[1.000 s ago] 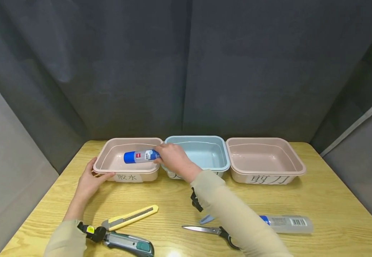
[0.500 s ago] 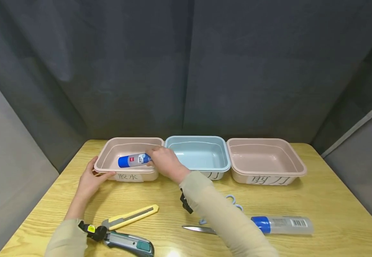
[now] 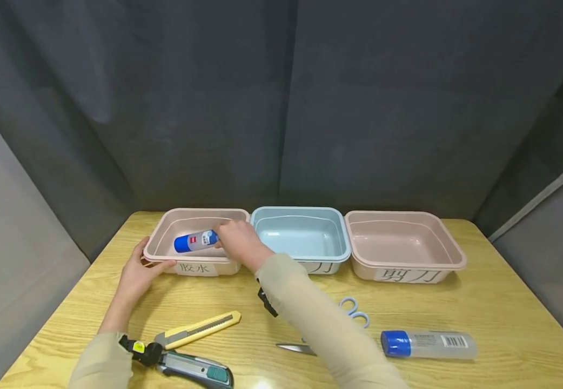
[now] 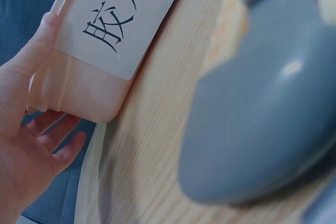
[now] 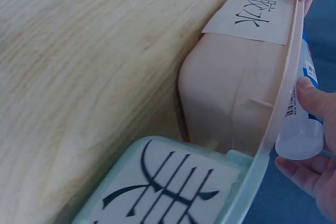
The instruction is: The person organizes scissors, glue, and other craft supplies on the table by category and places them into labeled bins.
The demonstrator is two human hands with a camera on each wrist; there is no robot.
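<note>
My right hand [image 3: 239,243] grips the clear end of a glue bottle [image 3: 195,241] with a blue cap. The bottle lies nearly level over the left pink bin [image 3: 227,268], cap pointing left. In the right wrist view, thumb and fingers wrap the bottle's clear base [image 5: 300,142] beside the bin's rim. My left hand [image 3: 138,273] holds that bin's front left corner, its thumb along the front rim near the paper label. Fingers show under the rim in the left wrist view, below the bin's label [image 4: 113,14].
A blue bin [image 3: 301,257] and another pink bin [image 3: 408,263] stand to the right. Nearer lie a yellow utility knife [image 3: 199,328], a grey-green utility knife [image 3: 196,369], blue-handled scissors [image 3: 356,313], a blade [image 3: 295,348] partly under my right sleeve, and a second glue bottle [image 3: 437,344].
My right hand has carried the glue bottle leftward and slightly lower over the left pink bin. The right sleeve now uncovers the blue scissors handles and the second bottle's cap. My left hand has stayed put.
</note>
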